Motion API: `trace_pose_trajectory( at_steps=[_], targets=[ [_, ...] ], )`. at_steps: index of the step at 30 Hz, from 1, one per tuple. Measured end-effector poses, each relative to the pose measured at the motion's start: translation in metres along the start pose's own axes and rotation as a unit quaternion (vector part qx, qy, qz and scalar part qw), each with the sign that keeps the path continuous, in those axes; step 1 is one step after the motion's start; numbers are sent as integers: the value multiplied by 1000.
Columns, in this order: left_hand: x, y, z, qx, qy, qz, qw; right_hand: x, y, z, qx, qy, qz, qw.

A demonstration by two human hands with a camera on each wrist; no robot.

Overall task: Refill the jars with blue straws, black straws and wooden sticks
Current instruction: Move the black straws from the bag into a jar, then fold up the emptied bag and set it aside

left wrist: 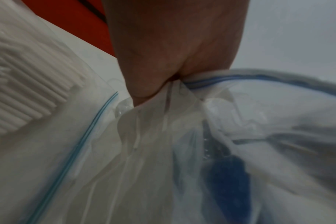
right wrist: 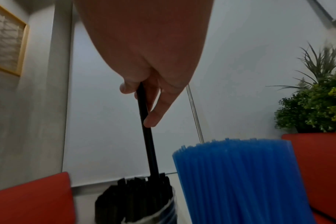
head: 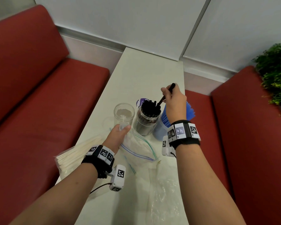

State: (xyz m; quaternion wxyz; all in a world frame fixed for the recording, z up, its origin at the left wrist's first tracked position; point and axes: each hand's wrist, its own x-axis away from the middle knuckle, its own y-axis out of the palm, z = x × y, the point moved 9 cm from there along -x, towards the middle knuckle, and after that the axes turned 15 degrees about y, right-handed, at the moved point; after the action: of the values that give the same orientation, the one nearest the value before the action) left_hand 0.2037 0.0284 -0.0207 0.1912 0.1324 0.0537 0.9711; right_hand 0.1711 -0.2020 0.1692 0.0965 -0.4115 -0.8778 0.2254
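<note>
Three clear jars stand mid-table. The left jar (head: 124,114) holds nothing. The middle jar (head: 147,118) is packed with black straws (right wrist: 142,191). The right jar (head: 161,127) is full of blue straws (right wrist: 238,174). My right hand (head: 172,98) pinches a single black straw (right wrist: 146,136) above the middle jar, its lower end among the other black straws. My left hand (head: 118,135) grips the mouth of a clear zip bag (head: 139,146) just in front of the left jar. A wrapped bundle of pale sticks (head: 75,156) lies at the table's left edge.
The narrow white table (head: 146,70) runs between two red benches (head: 39,95). More crumpled clear plastic bags (head: 162,192) lie on the near part of the table. A purple lid (head: 140,101) sits behind the jars. A green plant (head: 277,73) stands at the right.
</note>
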Motion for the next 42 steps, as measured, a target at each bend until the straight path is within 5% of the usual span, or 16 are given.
trace_pose_trajectory(
  at_steps=[8,13,17,19,22,25,28,32,36,42],
  targets=[
    [-4,-6,-6,-22,15,-7,1000,-1,46,35,151,67,-98,981],
    [-11,-16,0,-61,52,21,997,8,49,4,164,-54,-22,985],
    [-14,-19,5,-56,68,31,996,27,96,42,422,-39,-133,896],
    [-13,-23,10,-54,80,39,995,34,103,62,460,-3,-159,873],
    [-11,-27,17,-54,78,49,994,39,102,56,444,-12,-166,881],
    [-9,-22,17,-17,19,26,999,45,78,19,260,-76,-116,956],
    [-3,-16,20,88,-31,19,995,56,51,38,143,46,-118,982],
    [4,-7,42,138,12,12,990,105,57,106,284,217,-265,896],
    [7,-10,62,19,81,-41,996,120,28,129,128,320,-151,927],
    [8,-36,82,-213,152,-73,962,120,-41,113,94,236,53,966]
  ],
)
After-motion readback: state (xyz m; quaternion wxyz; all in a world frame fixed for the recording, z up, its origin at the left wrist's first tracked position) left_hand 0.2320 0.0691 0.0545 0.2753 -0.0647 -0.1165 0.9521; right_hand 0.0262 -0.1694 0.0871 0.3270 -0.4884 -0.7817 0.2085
